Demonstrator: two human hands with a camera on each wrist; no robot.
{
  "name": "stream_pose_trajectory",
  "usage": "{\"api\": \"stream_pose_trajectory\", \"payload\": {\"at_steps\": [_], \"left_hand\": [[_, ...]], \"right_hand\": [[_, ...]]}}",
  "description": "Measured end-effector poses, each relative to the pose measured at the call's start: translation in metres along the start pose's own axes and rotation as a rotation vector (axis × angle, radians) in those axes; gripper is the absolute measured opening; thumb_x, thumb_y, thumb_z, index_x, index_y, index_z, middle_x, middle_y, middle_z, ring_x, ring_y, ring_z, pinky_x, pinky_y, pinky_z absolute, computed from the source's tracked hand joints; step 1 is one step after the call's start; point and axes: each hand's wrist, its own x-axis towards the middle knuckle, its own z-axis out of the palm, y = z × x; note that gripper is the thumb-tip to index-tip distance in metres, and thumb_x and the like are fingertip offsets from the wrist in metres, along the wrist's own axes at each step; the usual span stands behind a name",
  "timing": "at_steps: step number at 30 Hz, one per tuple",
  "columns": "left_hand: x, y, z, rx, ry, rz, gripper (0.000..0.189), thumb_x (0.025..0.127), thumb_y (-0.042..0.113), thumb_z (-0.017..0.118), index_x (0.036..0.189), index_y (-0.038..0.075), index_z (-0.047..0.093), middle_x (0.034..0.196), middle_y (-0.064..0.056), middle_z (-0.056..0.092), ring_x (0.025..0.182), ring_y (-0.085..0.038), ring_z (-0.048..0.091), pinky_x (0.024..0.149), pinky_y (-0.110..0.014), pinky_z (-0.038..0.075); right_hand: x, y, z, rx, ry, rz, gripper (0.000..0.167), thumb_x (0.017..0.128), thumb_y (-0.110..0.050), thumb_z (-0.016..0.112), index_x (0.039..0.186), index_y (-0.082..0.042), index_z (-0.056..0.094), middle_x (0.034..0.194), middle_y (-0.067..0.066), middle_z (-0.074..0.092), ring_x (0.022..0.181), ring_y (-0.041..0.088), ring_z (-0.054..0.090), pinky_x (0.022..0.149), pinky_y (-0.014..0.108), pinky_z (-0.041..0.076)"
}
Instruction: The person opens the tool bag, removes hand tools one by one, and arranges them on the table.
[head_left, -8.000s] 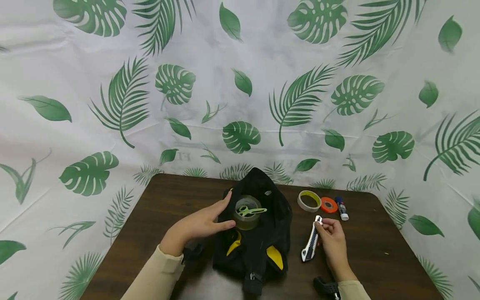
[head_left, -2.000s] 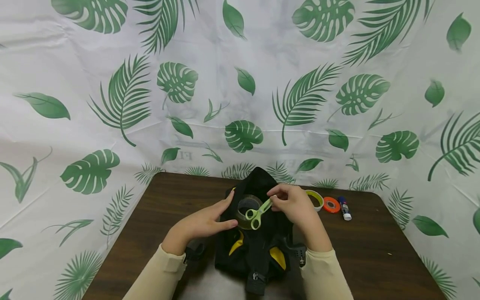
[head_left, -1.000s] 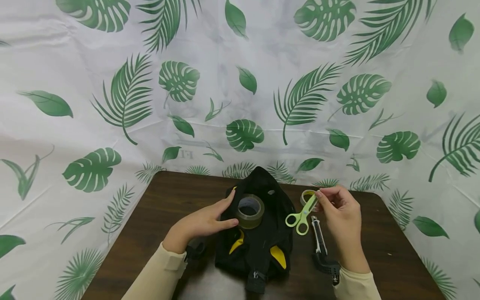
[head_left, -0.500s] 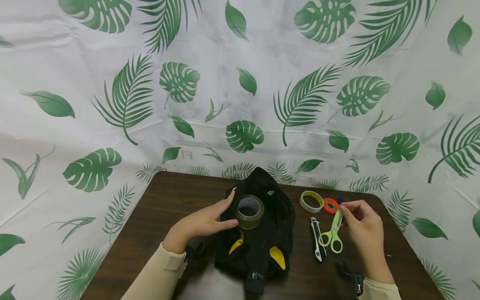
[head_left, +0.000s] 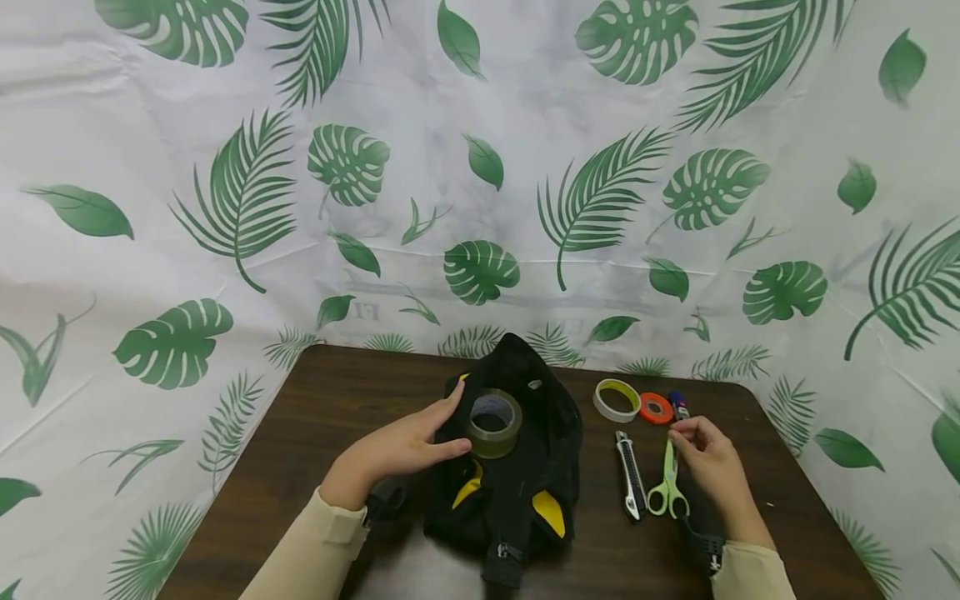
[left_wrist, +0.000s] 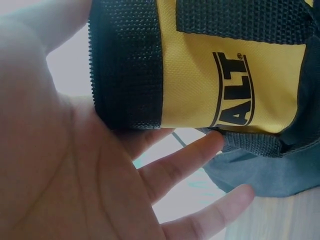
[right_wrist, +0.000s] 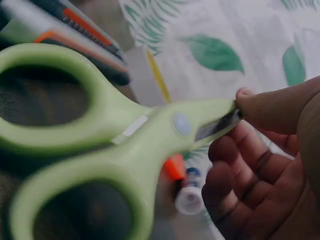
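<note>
Light-green scissors (head_left: 668, 487) hang from my right hand (head_left: 716, 475); its thumb and fingers pinch them at the blade end, handles toward me. They are just right of a white-and-black utility knife (head_left: 630, 477); whether they touch the table cannot be told. In the right wrist view the scissors' loops (right_wrist: 75, 135) are large and blurred. My left hand (head_left: 401, 446) rests at the left side of a black-and-yellow tool bag (head_left: 517, 500). In the left wrist view its fingers (left_wrist: 172, 170) are fairly straight along the bag's underside. A roll of clear packing tape (head_left: 495, 423) sits in the bag's mouth.
Behind the knife, a white tape roll (head_left: 617, 401), an orange tape roll (head_left: 656, 408) and a glue stick (head_left: 678, 406), partly hidden by my right hand, stand in a row on the dark wooden table (head_left: 360, 375). A leaf-print cloth (head_left: 405, 167) hangs behind.
My right hand has let go of the utility knife on the table, taken the scissors from the bag's mouth and carried them right, then lower beside the knife. My left hand has stayed put.
</note>
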Motion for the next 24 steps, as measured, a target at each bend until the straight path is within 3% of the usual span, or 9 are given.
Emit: {"api": "stream_pose_trajectory", "payload": {"at_steps": [5,8,16,21,24], "left_hand": [[0.001,-0.001,0.001,0.002,0.015,0.012,0.101,0.104,0.072,0.059,0.174,0.04,-0.006,0.184,0.002,0.007,0.171,-0.029,0.014,0.137,-0.059,0.02],[0.002,-0.002,0.002,0.001,0.009,0.017,0.101,0.104,0.071,0.058,0.174,0.039,-0.007,0.184,0.002,0.006,0.171,-0.029,0.014,0.136,-0.06,0.021],[0.002,0.002,0.002,0.009,0.01,0.026,0.101,0.104,0.07,0.059,0.175,0.037,-0.005,0.184,0.002,0.007,0.171,-0.029,0.015,0.137,-0.059,0.021],[0.001,0.002,0.005,0.001,0.008,0.024,0.1,0.105,0.069,0.06,0.175,0.038,-0.006,0.184,0.002,0.006,0.171,-0.029,0.014,0.136,-0.06,0.021],[0.001,0.002,0.005,0.002,0.008,0.018,0.1,0.105,0.069,0.059,0.175,0.038,-0.006,0.184,0.002,0.005,0.171,-0.03,0.014,0.136,-0.061,0.021]], "right_hand": [[0.002,0.013,0.006,0.025,-0.138,-0.004,0.048,0.104,-0.017,0.077,0.142,0.004,0.056,0.121,0.024,0.074,0.085,0.007,0.064,0.072,0.025,0.055],[0.001,0.023,0.012,0.064,-0.182,0.021,0.052,0.101,-0.012,0.08,0.144,0.006,0.055,0.126,0.028,0.072,0.086,0.009,0.066,0.073,0.026,0.058],[0.004,0.041,0.026,-0.009,-0.022,0.007,0.035,0.101,-0.024,0.082,0.128,-0.004,0.072,0.119,0.019,0.073,0.071,0.009,0.055,0.063,0.026,0.048],[0.002,0.042,0.027,-0.026,0.027,0.022,0.035,0.1,-0.029,0.083,0.126,-0.007,0.076,0.118,0.017,0.075,0.071,0.009,0.054,0.063,0.027,0.045],[0.002,0.041,0.028,-0.066,0.017,0.023,0.038,0.101,-0.031,0.082,0.131,-0.009,0.076,0.114,0.015,0.074,0.076,0.007,0.056,0.065,0.026,0.046]]}}
